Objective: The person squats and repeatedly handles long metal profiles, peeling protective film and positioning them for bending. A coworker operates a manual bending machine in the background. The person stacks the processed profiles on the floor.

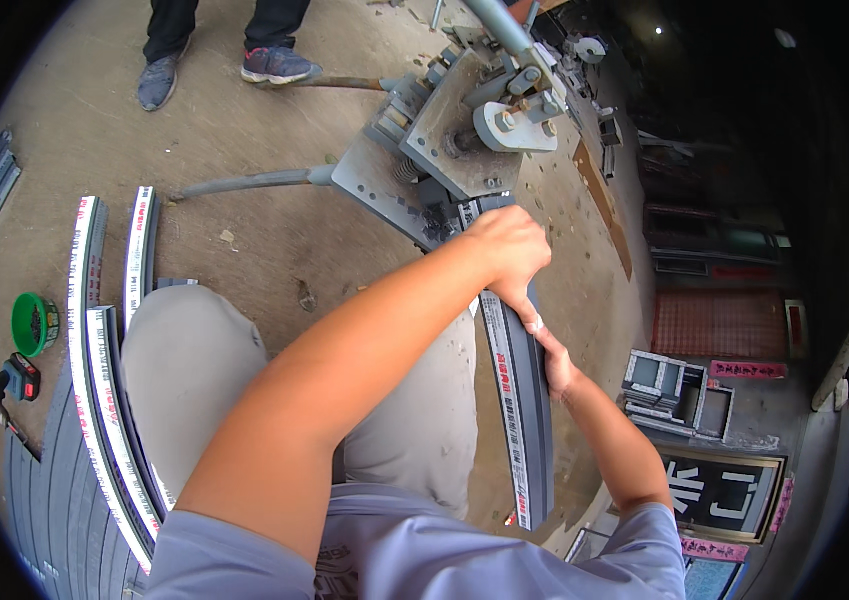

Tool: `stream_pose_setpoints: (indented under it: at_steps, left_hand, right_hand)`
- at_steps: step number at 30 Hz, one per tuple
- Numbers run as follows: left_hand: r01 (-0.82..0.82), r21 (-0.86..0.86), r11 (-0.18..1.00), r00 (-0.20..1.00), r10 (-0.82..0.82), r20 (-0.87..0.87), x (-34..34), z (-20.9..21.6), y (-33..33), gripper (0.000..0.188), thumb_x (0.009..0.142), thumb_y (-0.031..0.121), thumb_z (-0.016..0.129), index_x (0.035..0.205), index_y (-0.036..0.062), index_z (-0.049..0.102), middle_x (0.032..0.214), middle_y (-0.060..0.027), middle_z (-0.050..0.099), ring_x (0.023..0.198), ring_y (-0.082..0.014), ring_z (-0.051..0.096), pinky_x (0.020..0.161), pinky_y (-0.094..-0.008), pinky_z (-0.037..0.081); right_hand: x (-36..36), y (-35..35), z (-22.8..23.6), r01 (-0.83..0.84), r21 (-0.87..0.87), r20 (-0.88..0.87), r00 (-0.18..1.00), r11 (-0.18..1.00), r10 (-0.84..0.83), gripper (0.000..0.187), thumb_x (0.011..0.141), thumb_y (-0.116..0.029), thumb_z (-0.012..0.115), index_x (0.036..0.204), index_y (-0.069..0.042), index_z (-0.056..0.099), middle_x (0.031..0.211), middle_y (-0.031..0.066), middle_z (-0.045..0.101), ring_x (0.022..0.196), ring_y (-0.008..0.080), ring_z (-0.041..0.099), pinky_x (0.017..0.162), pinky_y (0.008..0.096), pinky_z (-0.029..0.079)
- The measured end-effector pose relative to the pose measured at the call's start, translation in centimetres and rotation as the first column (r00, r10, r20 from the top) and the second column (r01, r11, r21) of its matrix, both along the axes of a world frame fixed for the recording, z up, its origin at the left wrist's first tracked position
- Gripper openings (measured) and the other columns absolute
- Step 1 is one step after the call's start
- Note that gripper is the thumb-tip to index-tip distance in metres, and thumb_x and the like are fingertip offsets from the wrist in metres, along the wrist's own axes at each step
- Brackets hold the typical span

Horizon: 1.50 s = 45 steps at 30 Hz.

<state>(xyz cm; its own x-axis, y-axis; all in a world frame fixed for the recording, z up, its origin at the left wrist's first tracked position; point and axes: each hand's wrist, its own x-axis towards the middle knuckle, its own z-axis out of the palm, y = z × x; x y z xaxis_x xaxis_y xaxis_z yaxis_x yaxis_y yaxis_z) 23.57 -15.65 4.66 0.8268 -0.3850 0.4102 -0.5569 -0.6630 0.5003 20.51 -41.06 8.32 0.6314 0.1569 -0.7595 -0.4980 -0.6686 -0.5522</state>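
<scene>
A long dark grey metal profile (pixel 524 420) with a strip of white and red printed film slants down between my arms. Its far end lies in the jaw of a grey hand-operated punch press (pixel 474 125). My left hand (pixel 510 250) reaches across and is closed over the profile close to the press. Just nearer to me, my right hand (pixel 556 362) grips the profile's right edge, its fingers mostly hidden behind it. The two hands almost touch at the thumb.
More film-covered profiles (pixel 94 300) lie at my left, beside a green bowl (pixel 35 324) of small dark parts and a cordless drill (pixel 6 388). The press stands on splayed pipe legs (pixel 244 183). Another person's shoes (pixel 279 65) are at the far left. Small frames (pixel 679 395) are stacked at right.
</scene>
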Motion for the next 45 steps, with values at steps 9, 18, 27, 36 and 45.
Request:
stream_pose_setpoints:
  at_steps: [9,18,27,36,45]
  left_hand:
    - [-0.005,0.136,0.991,0.998,-0.005,0.069,-0.9,0.4,-0.1,0.085,0.069,0.084,0.073,0.104,0.0069,0.08,0.109,-0.0117,0.076,0.117,-0.0305,0.067,0.106,-0.0433,0.049]
    - [-0.05,0.075,0.996,0.979,0.034,0.201,-12.1,-0.6,-3.7,0.083,0.085,0.055,0.08,0.152,0.0132,0.054,0.159,-0.0215,0.046,0.154,-0.0387,0.036,0.131,-0.0527,0.02]
    - [-0.004,0.014,1.0,0.946,-0.001,0.325,-9.1,-0.4,-3.1,0.102,0.07,0.047,0.093,0.157,0.018,0.047,0.16,-0.0179,0.046,0.155,-0.0376,0.035,0.133,-0.0538,0.018]
    - [-0.084,-0.373,0.924,0.665,0.331,0.67,-3.8,1.4,-5.0,0.058,0.093,0.019,0.062,0.151,0.0201,0.052,0.14,-0.0129,0.06,0.135,-0.0339,0.055,0.124,-0.0525,0.036]
    - [0.134,-0.315,0.94,0.701,0.134,0.7,-7.2,2.5,-4.3,0.058,0.082,0.032,0.08,0.136,0.018,0.063,0.12,-0.0069,0.066,0.115,-0.0273,0.064,0.123,-0.0522,0.041]
  right_hand:
    - [0.5,-0.3,0.5,-0.022,0.056,0.017,1.0,0.998,0.021,0.088,0.099,-0.08,0.045,0.139,-0.003,0.062,0.117,0.0171,0.073,0.097,0.0245,0.075,0.084,0.0387,0.063]
    - [2.6,-0.5,3.1,-0.066,-0.012,-0.094,0.993,0.998,0.065,0.084,0.104,-0.075,0.038,0.144,-0.004,0.058,0.12,0.0176,0.074,0.102,0.0261,0.077,0.087,0.0413,0.065]
    - [3.1,-0.3,5.7,-0.087,-0.109,-0.095,0.992,0.99,0.077,0.078,0.103,-0.07,0.041,0.14,-0.005,0.062,0.125,0.0153,0.072,0.103,0.0241,0.074,0.088,0.0413,0.063]
    - [4.0,3.5,21.2,-0.177,-0.443,-0.011,0.981,0.879,0.192,0.088,0.098,-0.078,0.051,0.133,0.0,0.068,0.112,0.0182,0.075,0.09,0.0214,0.074,0.08,0.0354,0.062]
    - [-1.4,-3.6,13.7,-0.282,-0.003,-0.073,0.957,0.959,0.281,0.107,0.093,-0.091,0.038,0.157,-0.007,0.05,0.147,0.0128,0.062,0.13,0.0211,0.061,0.107,0.0397,0.053]
